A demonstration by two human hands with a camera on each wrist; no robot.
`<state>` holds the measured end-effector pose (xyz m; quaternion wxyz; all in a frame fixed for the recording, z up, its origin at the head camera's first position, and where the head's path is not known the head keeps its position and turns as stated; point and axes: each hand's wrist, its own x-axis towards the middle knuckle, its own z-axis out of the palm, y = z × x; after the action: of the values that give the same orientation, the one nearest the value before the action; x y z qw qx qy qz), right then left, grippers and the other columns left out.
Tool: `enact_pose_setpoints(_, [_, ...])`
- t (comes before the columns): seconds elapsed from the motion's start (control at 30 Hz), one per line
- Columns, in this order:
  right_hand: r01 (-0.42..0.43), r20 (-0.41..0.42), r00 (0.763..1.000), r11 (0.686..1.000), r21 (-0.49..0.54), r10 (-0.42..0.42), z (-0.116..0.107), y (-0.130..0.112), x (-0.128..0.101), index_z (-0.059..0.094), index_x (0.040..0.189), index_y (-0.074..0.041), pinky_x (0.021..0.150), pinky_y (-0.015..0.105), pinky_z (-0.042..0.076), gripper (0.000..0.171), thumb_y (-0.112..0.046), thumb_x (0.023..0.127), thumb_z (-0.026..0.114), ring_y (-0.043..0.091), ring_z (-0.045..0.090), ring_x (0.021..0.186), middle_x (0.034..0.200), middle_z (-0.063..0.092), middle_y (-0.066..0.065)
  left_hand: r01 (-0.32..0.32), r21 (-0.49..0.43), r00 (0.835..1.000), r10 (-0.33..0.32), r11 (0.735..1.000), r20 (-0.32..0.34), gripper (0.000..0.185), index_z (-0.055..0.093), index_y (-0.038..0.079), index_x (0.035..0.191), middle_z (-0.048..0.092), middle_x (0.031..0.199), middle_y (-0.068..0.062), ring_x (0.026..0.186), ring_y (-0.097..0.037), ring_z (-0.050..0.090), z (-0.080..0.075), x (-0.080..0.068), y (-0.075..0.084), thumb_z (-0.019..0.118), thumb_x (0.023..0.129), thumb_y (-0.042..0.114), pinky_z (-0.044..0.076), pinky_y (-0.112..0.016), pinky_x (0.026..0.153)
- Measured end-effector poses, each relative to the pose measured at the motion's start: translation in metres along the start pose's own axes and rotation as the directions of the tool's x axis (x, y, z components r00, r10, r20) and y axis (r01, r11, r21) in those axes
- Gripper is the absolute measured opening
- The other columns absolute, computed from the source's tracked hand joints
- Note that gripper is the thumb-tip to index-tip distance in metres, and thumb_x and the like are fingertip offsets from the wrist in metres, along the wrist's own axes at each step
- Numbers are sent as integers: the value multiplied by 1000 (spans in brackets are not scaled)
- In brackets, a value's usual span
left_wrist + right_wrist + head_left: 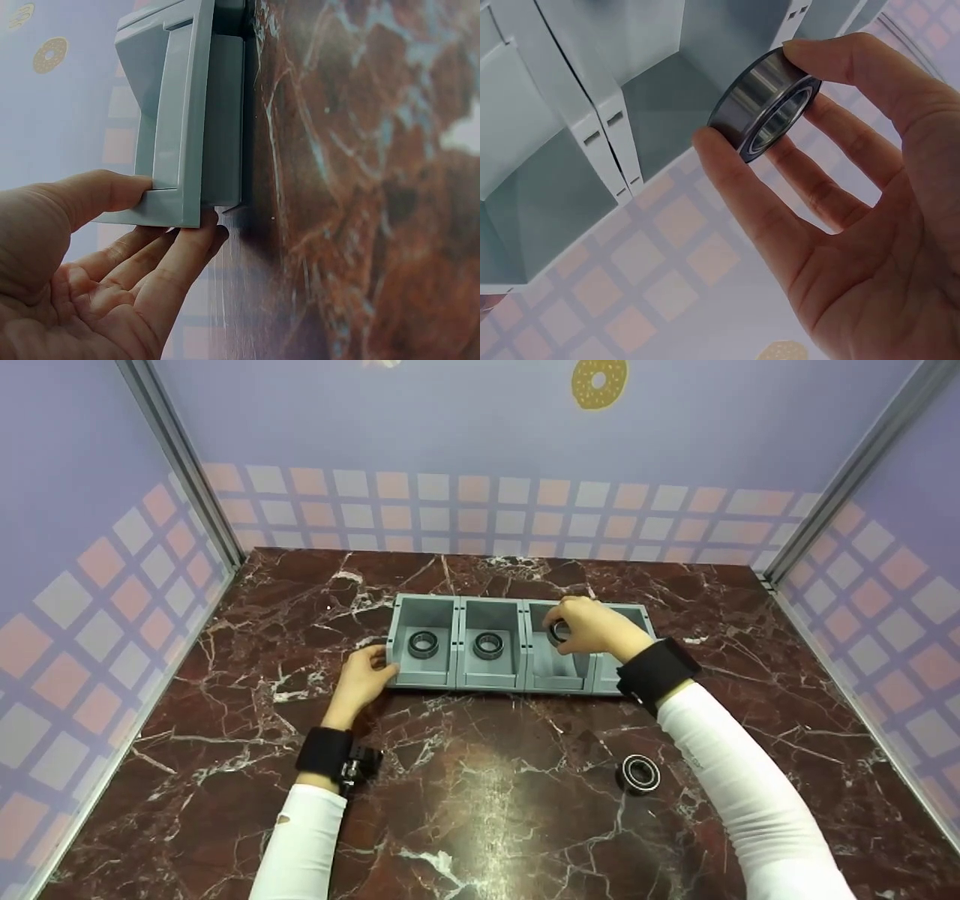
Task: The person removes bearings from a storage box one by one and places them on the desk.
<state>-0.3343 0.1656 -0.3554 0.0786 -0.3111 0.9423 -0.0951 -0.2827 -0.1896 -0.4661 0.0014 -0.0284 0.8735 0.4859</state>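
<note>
A row of joined grey bins (491, 684) stands on the table. My right hand (596, 628) is over the third bin from the left and pinches a ball bearing (761, 101) between thumb and fingertips. In the right wrist view the bearing is tilted, with its steel outer ring showing. My left hand (365, 679) holds the left end of the row; in the left wrist view its thumb lies on the rim of the end bin (174, 127) and its fingers touch the outer side. One bearing (424, 644) lies in the first bin, another bearing (488, 645) in the second. My right hand partly hides the fourth bin.
A further bearing (640, 774) lies on the dark red marbled table (480, 795), in front of the bins and near my right forearm. Patterned panels (480, 420) enclose the table at the back and both sides.
</note>
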Motion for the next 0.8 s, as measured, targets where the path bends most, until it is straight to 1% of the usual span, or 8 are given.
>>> enact_pose_setpoints(0.13, [10,-4,1000,1000,3,-10,0,-1,-4,69,126,2,95,53,53,44,-4,83,76,39,61,112,126,67,24,-6,2,1000,6,1000,-4,50,48,-16,143,56,141,-38,133,-47,58,0,0,0,57,98,5,50,-51,112])
enact_pose_setpoints(0.2, [17,-11,1000,1000,5,-16,1,-1,-5,70,125,2,94,53,52,43,-4,83,75,39,61,110,124,67,23,-11,2,1000,11,1000,-6,50,48,-17,142,56,140,-38,133,-48,58,0,-1,0,57,98,4,50,-51,112])
enact_pose_setpoints(0.37, [56,-38,998,998,0,-56,1,-3,-9,72,121,1,87,49,52,41,-3,80,75,34,61,96,118,72,21,-15,10,1000,15,1000,-6,50,48,-16,142,56,140,-38,133,-48,58,0,-1,1,58,98,4,50,-51,113])
enact_pose_setpoints(0.47, [71,-38,997,997,0,-71,1,-4,-13,73,120,1,84,49,51,39,-3,81,75,32,60,94,116,72,20,-7,12,1000,7,1000,2,50,48,-15,143,56,141,-37,134,-47,57,0,-1,2,57,99,6,50,-51,113])
enact_pose_setpoints(0.63, [45,-26,999,999,14,-45,2,-7,-21,71,122,1,85,49,52,41,-5,83,77,34,60,98,118,68,22,4,12,1000,-4,1000,-1,50,48,-14,144,56,142,-36,134,-46,57,-1,-1,3,57,99,6,50,-50,113])
enact_pose_setpoints(0.8, [37,-31,999,999,7,-36,5,-10,-26,72,122,1,82,49,52,41,-6,81,77,33,60,94,115,68,22,3,7,1000,-3,1000,-11,50,49,-15,143,57,141,-37,133,-46,58,0,0,1,57,98,6,51,-50,113])
